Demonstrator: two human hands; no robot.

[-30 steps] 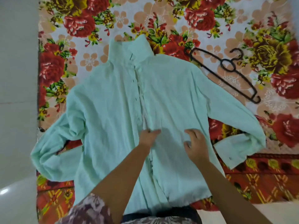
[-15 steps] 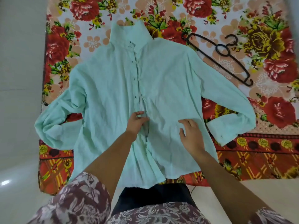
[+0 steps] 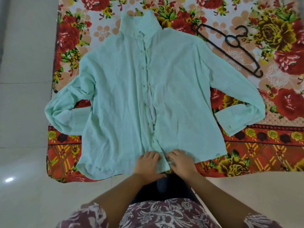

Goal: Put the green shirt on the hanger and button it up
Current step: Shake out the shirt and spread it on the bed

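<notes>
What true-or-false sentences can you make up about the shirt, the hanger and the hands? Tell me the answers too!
1. The hanger is inside the shirt. False: it lies on the blanket, beside the shirt.
2. The left hand and right hand are at the shirt's bottom edge. True.
3. The shirt is buttoned all the way down. False: its front gapes open lower down.
4. The shirt lies spread out on a flowery blanket. True.
5. The collar is at the end nearest the person. False: it is at the far end.
</notes>
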